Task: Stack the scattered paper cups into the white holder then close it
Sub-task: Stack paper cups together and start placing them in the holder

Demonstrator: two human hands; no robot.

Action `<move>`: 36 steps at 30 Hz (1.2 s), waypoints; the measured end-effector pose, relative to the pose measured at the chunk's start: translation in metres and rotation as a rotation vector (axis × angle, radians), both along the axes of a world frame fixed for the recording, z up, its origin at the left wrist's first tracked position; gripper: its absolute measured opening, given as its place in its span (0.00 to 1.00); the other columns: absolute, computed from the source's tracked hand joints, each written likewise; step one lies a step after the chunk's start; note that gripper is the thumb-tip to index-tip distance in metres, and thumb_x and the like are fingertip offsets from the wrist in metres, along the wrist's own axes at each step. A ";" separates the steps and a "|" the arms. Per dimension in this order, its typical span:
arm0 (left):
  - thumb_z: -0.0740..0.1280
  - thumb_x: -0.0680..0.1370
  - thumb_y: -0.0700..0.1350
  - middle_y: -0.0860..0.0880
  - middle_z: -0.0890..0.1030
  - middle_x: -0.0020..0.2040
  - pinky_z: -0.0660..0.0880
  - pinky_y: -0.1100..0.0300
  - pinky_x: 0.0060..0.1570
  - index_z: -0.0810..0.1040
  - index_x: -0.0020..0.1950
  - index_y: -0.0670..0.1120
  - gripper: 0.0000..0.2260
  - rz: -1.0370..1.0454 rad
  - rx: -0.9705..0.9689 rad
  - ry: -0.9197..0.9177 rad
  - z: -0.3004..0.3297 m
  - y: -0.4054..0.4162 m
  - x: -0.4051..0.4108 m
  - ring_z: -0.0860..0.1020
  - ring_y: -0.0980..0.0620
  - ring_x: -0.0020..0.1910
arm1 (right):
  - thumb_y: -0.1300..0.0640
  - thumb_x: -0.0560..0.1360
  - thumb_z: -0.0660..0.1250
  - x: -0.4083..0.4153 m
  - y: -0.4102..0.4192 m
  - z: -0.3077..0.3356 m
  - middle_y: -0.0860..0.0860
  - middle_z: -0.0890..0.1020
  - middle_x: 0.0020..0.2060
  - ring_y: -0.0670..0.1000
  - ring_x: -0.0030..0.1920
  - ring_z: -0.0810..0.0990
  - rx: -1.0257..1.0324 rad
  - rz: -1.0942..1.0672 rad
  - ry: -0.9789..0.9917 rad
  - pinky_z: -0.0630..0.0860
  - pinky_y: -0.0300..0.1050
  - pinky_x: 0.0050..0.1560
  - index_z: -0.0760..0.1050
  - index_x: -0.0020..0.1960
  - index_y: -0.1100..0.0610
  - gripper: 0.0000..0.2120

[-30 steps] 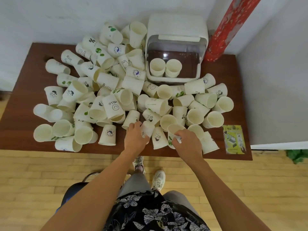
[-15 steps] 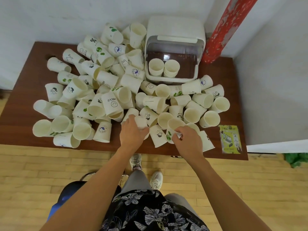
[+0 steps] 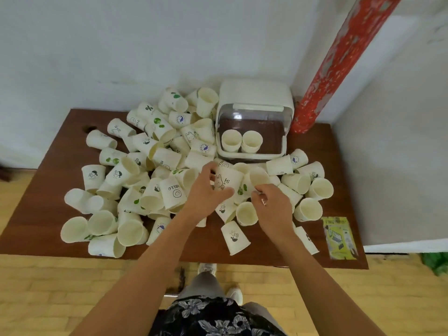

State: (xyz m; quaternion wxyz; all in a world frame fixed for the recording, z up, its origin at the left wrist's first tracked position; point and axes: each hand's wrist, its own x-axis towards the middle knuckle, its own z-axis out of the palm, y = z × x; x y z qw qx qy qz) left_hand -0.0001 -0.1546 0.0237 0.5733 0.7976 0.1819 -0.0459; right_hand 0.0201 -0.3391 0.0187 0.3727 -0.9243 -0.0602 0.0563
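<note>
Lying near the tabletop's (image 3: pixel 43 190) front edge: one upright inverted cup (image 3: pixel 234 237). Gripping a "Hi" cup (image 3: pixel 228 181) mid-table: left hand (image 3: pixel 206 192). Pinching a green-leaf cup (image 3: pixel 252 184) by its rim beside it: right hand (image 3: pixel 272 204). Sprawling across the tabletop: scattered paper cups (image 3: pixel 135 180). Standing open at the far edge, holding two cup stacks (image 3: pixel 241 141): white holder (image 3: pixel 254 117).

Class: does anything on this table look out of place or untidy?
Yes. Dozens of paper cups lie tipped in a heap across the table, while the white holder, its lid open, contains only two stacks.
</note>
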 end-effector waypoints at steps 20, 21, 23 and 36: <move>0.72 0.75 0.49 0.49 0.70 0.68 0.77 0.52 0.56 0.84 0.52 0.46 0.09 -0.150 0.415 -0.170 -0.017 0.057 0.147 0.79 0.48 0.54 | 0.56 0.81 0.62 0.122 0.033 0.005 0.47 0.81 0.58 0.48 0.56 0.78 -0.123 -0.147 -0.060 0.70 0.37 0.52 0.79 0.61 0.54 0.12; 0.72 0.75 0.49 0.49 0.70 0.68 0.76 0.54 0.55 0.84 0.53 0.47 0.09 -0.150 0.426 -0.160 -0.021 0.056 0.151 0.79 0.48 0.54 | 0.56 0.81 0.61 0.129 0.033 0.002 0.47 0.80 0.59 0.48 0.56 0.78 -0.142 -0.134 -0.049 0.70 0.38 0.52 0.79 0.61 0.54 0.12; 0.71 0.76 0.49 0.50 0.70 0.68 0.74 0.59 0.53 0.84 0.54 0.47 0.09 -0.157 0.447 -0.153 -0.027 0.054 0.159 0.78 0.50 0.52 | 0.56 0.82 0.61 0.143 0.033 -0.005 0.47 0.80 0.59 0.48 0.57 0.78 -0.186 -0.102 -0.046 0.69 0.37 0.52 0.79 0.62 0.54 0.12; 0.73 0.71 0.50 0.44 0.67 0.71 0.75 0.45 0.56 0.76 0.62 0.47 0.20 -0.267 0.715 -0.090 -0.074 0.041 0.212 0.67 0.40 0.67 | 0.55 0.77 0.66 0.208 0.039 -0.052 0.49 0.75 0.63 0.54 0.62 0.73 -0.280 -0.019 -0.025 0.72 0.47 0.59 0.75 0.65 0.53 0.16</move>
